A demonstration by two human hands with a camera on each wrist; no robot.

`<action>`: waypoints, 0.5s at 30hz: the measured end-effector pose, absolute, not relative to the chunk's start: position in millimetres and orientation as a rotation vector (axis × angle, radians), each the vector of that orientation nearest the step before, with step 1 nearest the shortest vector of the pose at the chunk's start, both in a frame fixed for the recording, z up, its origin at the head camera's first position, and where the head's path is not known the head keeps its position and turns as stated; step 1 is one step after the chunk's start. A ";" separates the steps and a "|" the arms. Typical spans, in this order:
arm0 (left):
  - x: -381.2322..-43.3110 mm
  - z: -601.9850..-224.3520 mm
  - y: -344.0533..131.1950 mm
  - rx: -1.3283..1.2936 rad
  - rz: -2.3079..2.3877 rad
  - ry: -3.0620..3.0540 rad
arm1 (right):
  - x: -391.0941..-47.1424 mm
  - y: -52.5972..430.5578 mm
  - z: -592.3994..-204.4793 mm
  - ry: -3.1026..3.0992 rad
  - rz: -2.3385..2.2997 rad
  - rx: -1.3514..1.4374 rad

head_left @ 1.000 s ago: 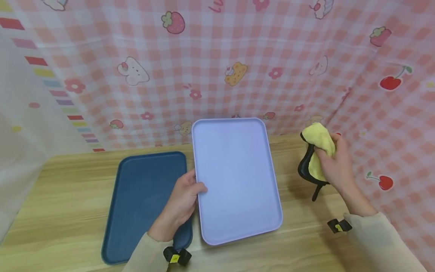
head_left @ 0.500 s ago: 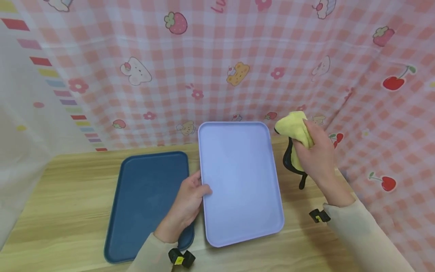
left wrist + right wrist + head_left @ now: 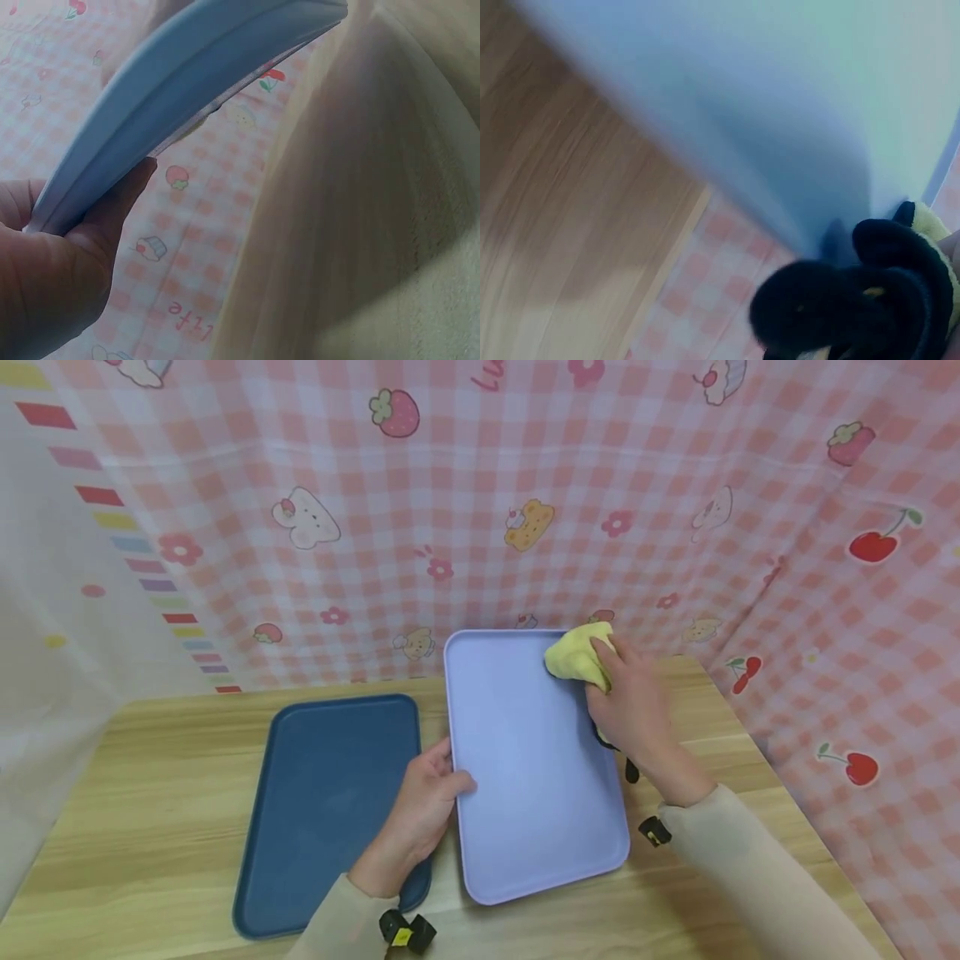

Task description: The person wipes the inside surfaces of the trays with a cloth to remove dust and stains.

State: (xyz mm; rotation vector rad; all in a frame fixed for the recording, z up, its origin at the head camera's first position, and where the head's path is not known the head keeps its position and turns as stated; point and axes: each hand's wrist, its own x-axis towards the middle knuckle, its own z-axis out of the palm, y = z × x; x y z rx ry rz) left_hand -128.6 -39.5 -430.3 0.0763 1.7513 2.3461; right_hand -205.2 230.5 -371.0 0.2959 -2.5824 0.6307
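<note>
My left hand [image 3: 427, 802] grips the left edge of a lavender rectangular tray [image 3: 525, 777], thumb on its upper face and fingers behind. The tray is raised and tilted; in the left wrist view its rim [image 3: 187, 82] sits between thumb and fingers. My right hand [image 3: 633, 702] holds a bunched, soft yellow cloth [image 3: 577, 653] against the tray's upper right corner. Black fuzzy parts of the cloth [image 3: 817, 307] show beneath the hand in the right wrist view, and a black tail hangs by the tray's right edge.
A dark blue tray [image 3: 330, 802] lies on the wooden table [image 3: 165, 810] to the left, partly covered by my left forearm. A pink checked curtain [image 3: 450, 527] hangs behind the table and along its right side.
My right hand has moved left with the yellow cloth, from beside the lavender tray onto its upper right corner. The left hand keeps its grip, and the tray has shifted only slightly.
</note>
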 end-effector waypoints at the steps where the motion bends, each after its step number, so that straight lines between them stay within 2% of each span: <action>1: -128.6 -430.4 -39.7 0.074 2.348 1.745 | -205.4 227.4 -370.8 -2.614 0.629 0.296; 15: -128.4 -429.1 -42.6 0.148 2.371 1.727 | -210.2 200.4 -362.7 -2.769 0.681 0.314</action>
